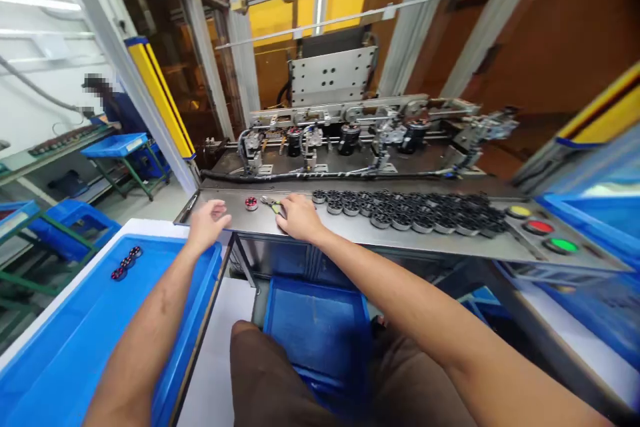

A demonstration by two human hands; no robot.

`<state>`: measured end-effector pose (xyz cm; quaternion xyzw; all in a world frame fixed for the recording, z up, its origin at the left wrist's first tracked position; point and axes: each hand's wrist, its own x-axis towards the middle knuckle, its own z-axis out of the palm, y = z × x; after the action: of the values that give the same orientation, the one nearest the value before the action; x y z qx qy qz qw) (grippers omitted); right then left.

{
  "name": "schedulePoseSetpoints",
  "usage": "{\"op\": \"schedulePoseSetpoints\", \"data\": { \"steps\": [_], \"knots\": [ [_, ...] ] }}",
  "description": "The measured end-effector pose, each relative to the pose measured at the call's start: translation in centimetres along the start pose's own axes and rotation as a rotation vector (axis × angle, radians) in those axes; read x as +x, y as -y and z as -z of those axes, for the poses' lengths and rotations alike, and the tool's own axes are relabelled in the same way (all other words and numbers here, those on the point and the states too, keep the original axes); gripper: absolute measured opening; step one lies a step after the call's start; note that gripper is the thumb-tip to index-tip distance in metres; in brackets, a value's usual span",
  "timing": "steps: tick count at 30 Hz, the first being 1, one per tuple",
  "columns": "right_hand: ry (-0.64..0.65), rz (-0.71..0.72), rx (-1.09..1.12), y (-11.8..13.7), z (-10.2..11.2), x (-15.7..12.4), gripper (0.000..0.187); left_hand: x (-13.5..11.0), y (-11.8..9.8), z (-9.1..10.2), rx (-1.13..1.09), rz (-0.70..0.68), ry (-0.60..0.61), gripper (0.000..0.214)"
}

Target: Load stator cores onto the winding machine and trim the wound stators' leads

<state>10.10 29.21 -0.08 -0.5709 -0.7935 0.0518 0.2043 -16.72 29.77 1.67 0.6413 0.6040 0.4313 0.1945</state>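
Note:
My left hand (207, 220) rests at the near left edge of a grey metal shelf (360, 230), fingers loosely spread, holding nothing. Just right of it lies one small round part with a red face (251, 203). My right hand (296, 213) lies palm down on the shelf, its fingers stretched over small metal pieces and a yellow-green bit (273, 203). A long row of several dark round parts (410, 210) runs along the shelf to the right of that hand.
Yellow (519, 211), red (537, 227) and green (563, 245) push buttons sit at the shelf's right end. A machine fixture (360, 130) stands behind. A blue bin (75, 333) at left holds three small parts (126, 263); another blue bin (317, 327) sits below. A person (117, 110) works far left.

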Motion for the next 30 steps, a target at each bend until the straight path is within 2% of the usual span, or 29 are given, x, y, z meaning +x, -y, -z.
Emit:
{"op": "schedulePoseSetpoints", "data": {
  "steps": [2, 4, 7, 10, 14, 20, 23, 25, 27, 30],
  "knots": [
    [-0.019, -0.008, 0.049, 0.1, 0.2, 0.1, 0.040, 1.5, -1.4, -2.3, -0.020, -0.005, 0.127, 0.046],
    [-0.041, -0.012, 0.100, 0.1, 0.4, 0.3, 0.038, 2.8, -2.3, -3.7, -0.033, -0.006, 0.224, 0.046],
    [-0.064, -0.022, 0.130, 0.2, 0.7, 0.7, 0.034, 4.2, -3.2, -4.0, -0.090, 0.009, 0.354, 0.049],
    [-0.059, -0.021, 0.094, 0.1, 0.8, 0.8, 0.033, 4.8, -3.7, -3.1, -0.205, 0.061, 0.454, 0.067],
    [-0.034, 0.002, 0.034, -0.1, 0.5, 0.7, 0.035, 4.9, -3.4, -2.6, -0.323, 0.117, 0.480, 0.074],
    [-0.033, -0.006, 0.059, -0.1, 0.2, 0.6, 0.034, 4.5, -3.9, -4.8, -0.288, 0.069, 0.397, 0.072],
    [-0.035, -0.005, 0.101, -0.1, 0.2, 0.4, 0.033, 2.8, -5.2, -5.1, -0.290, 0.020, 0.295, 0.072],
    [-0.038, 0.002, 0.144, -0.2, 0.3, 0.4, 0.033, 0.3, -6.6, -4.8, -0.314, -0.028, 0.214, 0.073],
    [-0.041, 0.022, 0.207, -0.2, 0.9, 0.4, 0.033, -3.5, -8.2, -4.2, -0.342, -0.080, 0.136, 0.073],
    [-0.063, 0.082, 0.349, 0.1, 2.3, -0.7, 0.036, -10.7, -10.6, -3.7, -0.360, -0.161, 0.009, 0.066]
  ]
}}
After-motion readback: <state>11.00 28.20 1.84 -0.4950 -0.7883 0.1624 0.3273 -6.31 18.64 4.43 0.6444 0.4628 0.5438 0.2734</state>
